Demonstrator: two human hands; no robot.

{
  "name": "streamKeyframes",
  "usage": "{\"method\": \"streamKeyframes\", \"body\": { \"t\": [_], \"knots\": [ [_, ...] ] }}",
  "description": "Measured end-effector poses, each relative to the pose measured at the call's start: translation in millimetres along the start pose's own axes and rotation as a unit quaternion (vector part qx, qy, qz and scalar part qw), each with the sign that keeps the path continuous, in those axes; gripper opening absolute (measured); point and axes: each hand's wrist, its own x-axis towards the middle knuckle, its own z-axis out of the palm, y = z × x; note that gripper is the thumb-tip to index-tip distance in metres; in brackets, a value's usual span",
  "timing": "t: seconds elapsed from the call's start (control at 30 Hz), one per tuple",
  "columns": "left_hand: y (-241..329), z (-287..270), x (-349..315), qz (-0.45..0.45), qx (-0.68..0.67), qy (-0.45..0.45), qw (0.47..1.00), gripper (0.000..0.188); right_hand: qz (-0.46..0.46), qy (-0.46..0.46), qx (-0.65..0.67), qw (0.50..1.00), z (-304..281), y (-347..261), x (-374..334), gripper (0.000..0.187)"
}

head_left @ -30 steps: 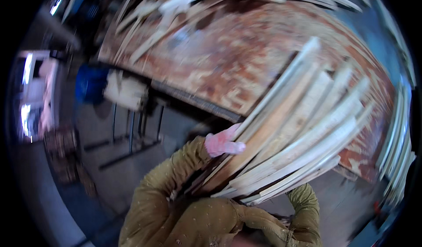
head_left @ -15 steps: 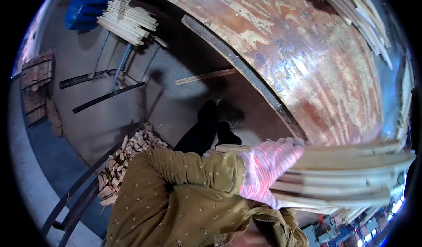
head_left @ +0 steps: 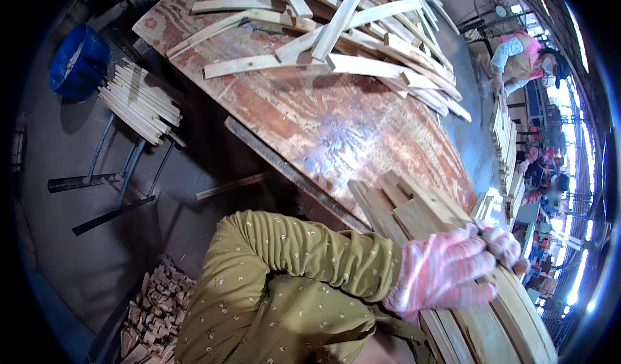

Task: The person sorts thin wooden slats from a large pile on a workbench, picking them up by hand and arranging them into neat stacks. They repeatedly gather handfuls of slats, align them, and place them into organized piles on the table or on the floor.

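A bundle of long pale wooden slats (head_left: 414,218) lies slantwise at the lower right, its far end by the edge of the tabletop. My left hand (head_left: 443,270), in a pink-and-white striped knit glove, lies across the top of the bundle with its fingers curved over the slats. Just beyond it, the gloved fingers of my right hand (head_left: 506,246) hook over the bundle's outer side. The rest of that hand and its arm are hidden. On the tabletop (head_left: 336,147), worn and reddish-brown, more wooden slats (head_left: 362,34) lie in a loose, crossed heap.
A blue bucket (head_left: 81,63) and a metal stand stacked with wooden strips (head_left: 139,102) are at the left. Wood offcuts (head_left: 155,312) fill a container at lower left. One strip (head_left: 231,186) lies on the floor. Beyond the table, another person (head_left: 517,56) bends near more slats.
My view has swung, bringing the slat heap and the other person into sight. The bundle now points away across the table edge rather than sideways. My right hand's fingers have come into view.
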Motion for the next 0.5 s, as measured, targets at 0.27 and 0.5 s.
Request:
{"method": "streamKeyframes", "body": {
  "t": [0.27, 0.5],
  "knots": [
    [-95, 9, -48, -0.257, -0.071, -0.134, 0.954, 0.123, -0.064, -0.126, -0.086, 0.986, 28, -72, 113, 0.083],
    [-128, 33, -59, -0.264, 0.022, 0.010, 0.964, 0.131, -0.110, -0.280, -0.193, 0.934, 88, -112, 174, 0.084]
  ]
}}
